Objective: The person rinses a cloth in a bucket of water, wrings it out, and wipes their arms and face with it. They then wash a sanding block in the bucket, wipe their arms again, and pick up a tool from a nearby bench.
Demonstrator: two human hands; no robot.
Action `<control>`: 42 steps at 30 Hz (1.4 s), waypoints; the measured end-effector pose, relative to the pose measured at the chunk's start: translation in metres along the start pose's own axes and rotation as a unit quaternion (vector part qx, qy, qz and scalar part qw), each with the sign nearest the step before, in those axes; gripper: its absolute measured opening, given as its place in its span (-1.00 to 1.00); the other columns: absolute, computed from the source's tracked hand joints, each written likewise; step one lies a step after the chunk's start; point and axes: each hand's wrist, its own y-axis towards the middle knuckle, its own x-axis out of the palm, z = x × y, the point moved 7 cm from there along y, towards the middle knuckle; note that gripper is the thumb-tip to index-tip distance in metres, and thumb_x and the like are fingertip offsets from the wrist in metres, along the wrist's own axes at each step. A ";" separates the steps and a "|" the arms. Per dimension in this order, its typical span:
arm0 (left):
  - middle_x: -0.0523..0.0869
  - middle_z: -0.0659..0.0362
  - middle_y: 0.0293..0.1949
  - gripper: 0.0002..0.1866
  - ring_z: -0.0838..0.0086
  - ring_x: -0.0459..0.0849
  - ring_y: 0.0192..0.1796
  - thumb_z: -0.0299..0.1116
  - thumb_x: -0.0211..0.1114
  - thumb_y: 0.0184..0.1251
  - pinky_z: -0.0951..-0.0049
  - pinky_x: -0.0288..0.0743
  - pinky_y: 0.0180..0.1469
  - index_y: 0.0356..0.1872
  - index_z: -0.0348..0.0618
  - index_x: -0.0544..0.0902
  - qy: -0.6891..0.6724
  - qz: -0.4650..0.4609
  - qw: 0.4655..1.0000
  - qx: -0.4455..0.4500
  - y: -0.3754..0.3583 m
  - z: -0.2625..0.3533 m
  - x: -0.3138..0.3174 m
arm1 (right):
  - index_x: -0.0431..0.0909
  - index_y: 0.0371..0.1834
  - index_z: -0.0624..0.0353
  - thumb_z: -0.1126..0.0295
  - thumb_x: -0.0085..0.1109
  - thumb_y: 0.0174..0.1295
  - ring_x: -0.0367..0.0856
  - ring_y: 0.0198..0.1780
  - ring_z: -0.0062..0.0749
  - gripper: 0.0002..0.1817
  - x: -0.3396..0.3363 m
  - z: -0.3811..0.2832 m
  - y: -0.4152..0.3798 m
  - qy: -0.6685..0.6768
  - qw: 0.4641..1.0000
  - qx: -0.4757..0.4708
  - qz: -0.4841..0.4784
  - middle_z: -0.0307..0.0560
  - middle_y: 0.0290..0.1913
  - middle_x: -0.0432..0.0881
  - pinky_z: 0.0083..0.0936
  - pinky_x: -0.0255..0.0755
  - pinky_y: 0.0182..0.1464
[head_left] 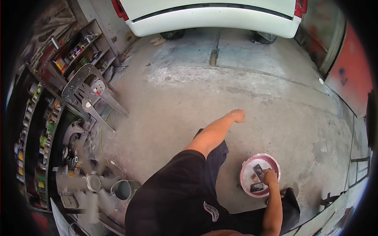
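Observation:
My right hand [270,177] is over the pink-rimmed round basin [246,168], its fingers closed on a dark rectangular object [258,171]. A second dark rectangular object [256,187] lies in the basin below it. A small brownish piece, too small to name, shows beside them. My left hand [238,116] is stretched out above the concrete floor, away from the basin. Its fingers look curled, and nothing shows in them.
A white vehicle's rear [212,19] spans the top. Grey plastic chairs [88,88] and shelves of cans [43,145] stand at left. A fan [93,183] and a bucket [123,190] are at lower left. A red panel [348,74] is at right.

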 end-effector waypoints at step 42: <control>0.64 -0.11 0.12 -0.36 0.30 0.71 -0.10 -0.25 0.44 0.27 0.31 0.60 0.01 0.38 -0.08 0.48 -0.060 0.039 0.982 0.174 -0.016 0.107 -0.007 | 0.68 -0.20 0.29 0.37 0.26 0.12 0.74 -0.07 0.06 -0.75 0.080 0.098 -0.032 -0.038 0.970 0.237 -0.044 0.24 -0.16 0.74 -0.13 0.61 -0.02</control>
